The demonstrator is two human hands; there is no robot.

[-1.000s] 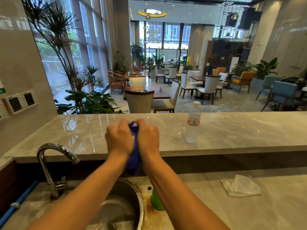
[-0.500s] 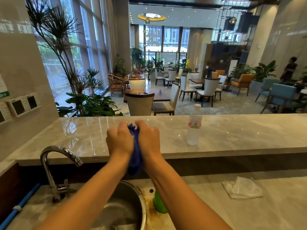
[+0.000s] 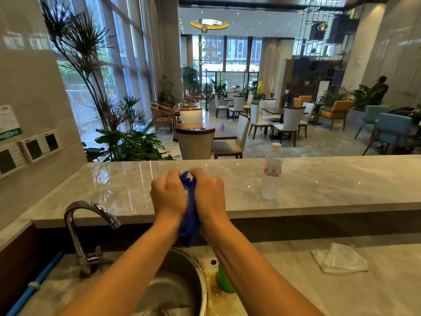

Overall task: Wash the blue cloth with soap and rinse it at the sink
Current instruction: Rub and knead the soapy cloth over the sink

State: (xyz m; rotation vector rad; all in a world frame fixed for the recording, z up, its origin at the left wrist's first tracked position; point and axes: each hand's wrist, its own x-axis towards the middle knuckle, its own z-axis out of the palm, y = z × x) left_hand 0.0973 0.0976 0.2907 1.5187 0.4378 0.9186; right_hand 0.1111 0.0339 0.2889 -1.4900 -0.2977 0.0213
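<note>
Fingers of left hand (image 3: pixel 169 195) and right hand (image 3: pixel 210 195) clenched round blue cloth (image 3: pixel 189 215), bunched between the palms; long axis vertical, tail hanging toward sink (image 3: pixel 200 267); both hands equally near; tap (image 3: pixel 91 215) to the left.

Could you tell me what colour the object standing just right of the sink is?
Green, seen in the head view.
</note>
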